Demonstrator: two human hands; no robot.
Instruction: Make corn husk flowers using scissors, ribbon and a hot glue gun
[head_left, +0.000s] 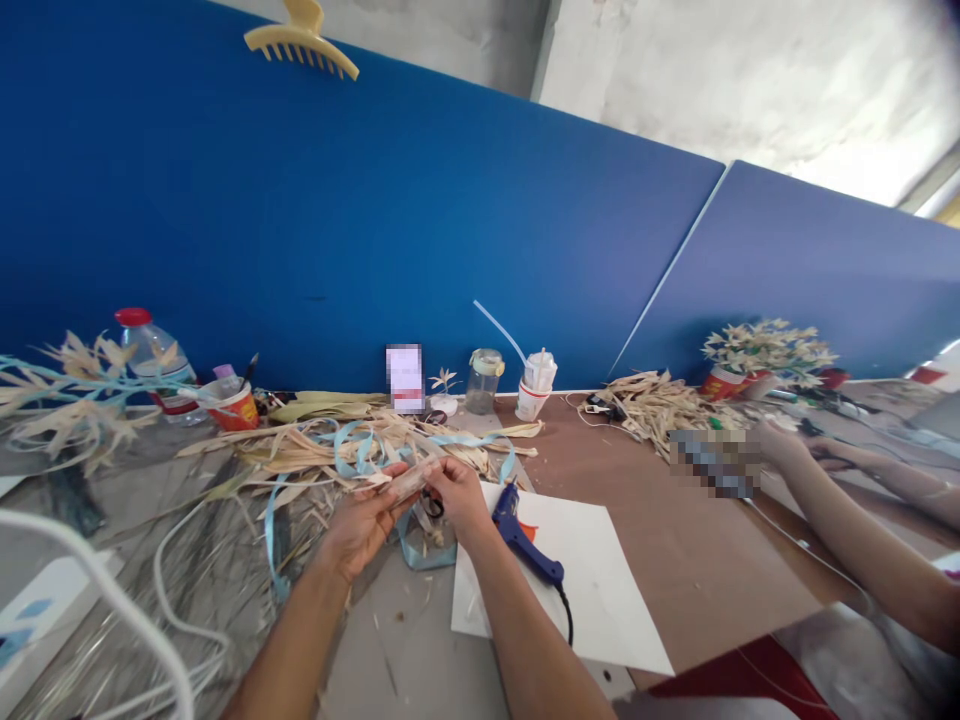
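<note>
Head view: the husk spans left hand to right hand, long axis eight to two o'clock. The left fingers curl closed around its lower part; the right fingertips pinch its upper end. The glue gun lies at four o'clock, nearer the right hand.
</note>
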